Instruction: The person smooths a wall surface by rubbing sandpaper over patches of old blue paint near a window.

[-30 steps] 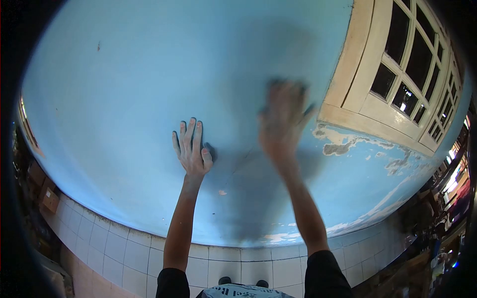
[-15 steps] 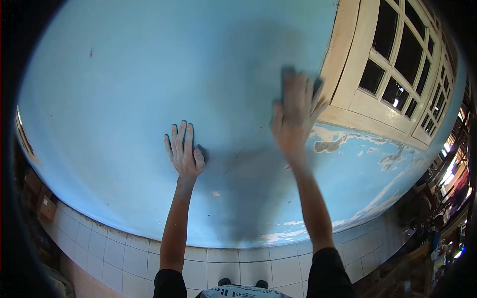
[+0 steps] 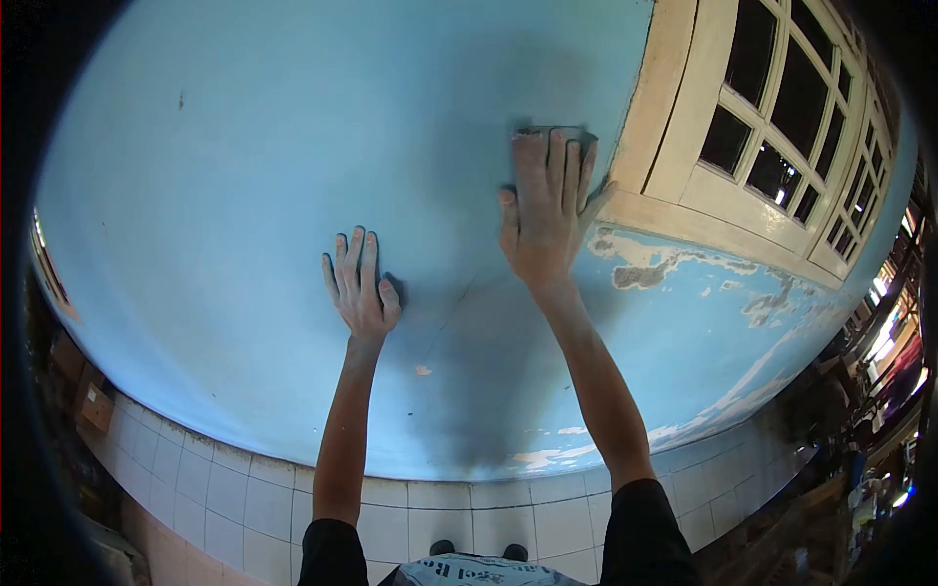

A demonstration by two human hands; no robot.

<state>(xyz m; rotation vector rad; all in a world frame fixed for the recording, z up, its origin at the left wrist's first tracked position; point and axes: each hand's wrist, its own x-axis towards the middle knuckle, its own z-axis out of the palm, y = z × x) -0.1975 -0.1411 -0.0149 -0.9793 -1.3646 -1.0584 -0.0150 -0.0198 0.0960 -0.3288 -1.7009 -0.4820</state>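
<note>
My left hand (image 3: 360, 288) lies flat on the light blue wall (image 3: 225, 166), fingers slightly apart, holding nothing. Higher up and to the right, my right hand (image 3: 542, 220) presses a thin dark sheet (image 3: 549, 130) flat against the wall, with only the sheet's top edge showing past my fingertips. That hand is just left of the lower corner of the cream window frame (image 3: 674, 117). What the sheet is made of I cannot tell. Both arms reach up from dark short sleeves.
Paint has peeled in patches (image 3: 645, 275) under the window sill and lower right. White tiles (image 3: 225, 493) cover the base of the wall. Cardboard boxes (image 3: 93, 405) stand at the far left, and cluttered goods (image 3: 879, 361) fill the far right.
My right hand has slid up the wall and a little left with the dark sheet, and is now sharp rather than blurred. My left hand has stayed on the wall.
</note>
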